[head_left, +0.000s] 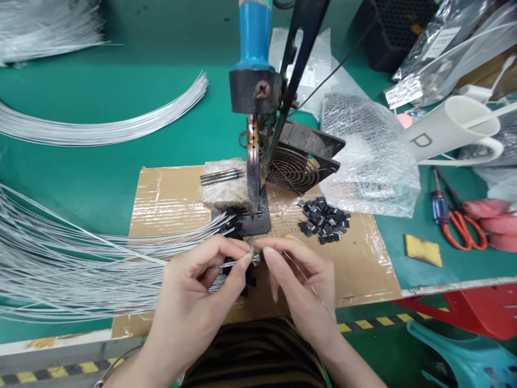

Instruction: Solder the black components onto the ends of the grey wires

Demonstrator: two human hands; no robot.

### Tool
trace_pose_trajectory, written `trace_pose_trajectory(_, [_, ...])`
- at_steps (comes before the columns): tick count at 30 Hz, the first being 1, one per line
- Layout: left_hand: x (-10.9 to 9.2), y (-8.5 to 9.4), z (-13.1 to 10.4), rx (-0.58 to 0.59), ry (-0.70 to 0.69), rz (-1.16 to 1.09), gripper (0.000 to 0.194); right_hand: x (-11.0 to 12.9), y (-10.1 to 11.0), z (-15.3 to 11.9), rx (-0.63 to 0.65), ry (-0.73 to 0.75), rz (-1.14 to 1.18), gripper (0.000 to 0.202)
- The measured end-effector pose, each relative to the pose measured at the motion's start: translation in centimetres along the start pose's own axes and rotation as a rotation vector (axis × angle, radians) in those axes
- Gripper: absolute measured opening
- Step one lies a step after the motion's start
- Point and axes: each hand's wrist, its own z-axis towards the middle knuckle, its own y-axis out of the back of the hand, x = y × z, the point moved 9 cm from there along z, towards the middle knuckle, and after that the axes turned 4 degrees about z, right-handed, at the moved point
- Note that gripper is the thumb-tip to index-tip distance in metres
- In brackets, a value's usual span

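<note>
My left hand (pixel 205 285) is closed in a pinch on the end of a thin grey wire (pixel 228 264), just below a soldering iron's tip. My right hand (pixel 301 277) pinches a thin silvery strand of solder wire (pixel 301 269), which trails back across the palm. The fingertips of both hands nearly meet; what lies between them is small and partly covered. Above them the soldering iron (pixel 253 43), blue-handled, is clamped upright with its tip pointing down. Small black connectors (pixel 323 218) lie in a pile to the right. More black pieces show beneath my hands.
Bundled grey wires (pixel 121 269) spread across the left, with another bundle (pixel 121 132) behind. A cardboard sheet (pixel 347 269) covers the work spot. Around it are a small fan (pixel 301 161), bubble wrap (pixel 363 151), a white mug (pixel 448 129), orange-handled scissors (pixel 462 231) and a yellow sponge (pixel 423 250).
</note>
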Motion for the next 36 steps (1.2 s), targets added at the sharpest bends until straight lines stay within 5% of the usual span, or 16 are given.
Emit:
trace_pose_trajectory(5, [0.3,0.0,0.4,-0.032,0.015,-0.011,0.009,1.0,0.8,-0.7,-0.003,0.086,-0.187,0.043])
trace_pose_trajectory(13, [0.1,0.2,1.4,-0.052,0.0,0.014,0.008,2.2,1.6,-0.5,-0.042,0.139,-0.332,0.016])
trace_pose_trajectory(16, [0.1,0.4,1.8,-0.055,0.004,0.033,0.007,2.4,1.4,-0.1,0.005,0.155,-0.383,0.029])
trace_pose_trajectory(20, [-0.1,0.6,2.3,-0.059,0.001,0.024,0.007,2.8,0.7,0.4,0.069,0.186,-0.317,0.021])
trace_pose_trajectory(36, [-1.1,1.4,3.7,-0.123,-0.015,0.017,0.006,3.2,0.0,1.8,-0.009,0.146,-0.136,0.022])
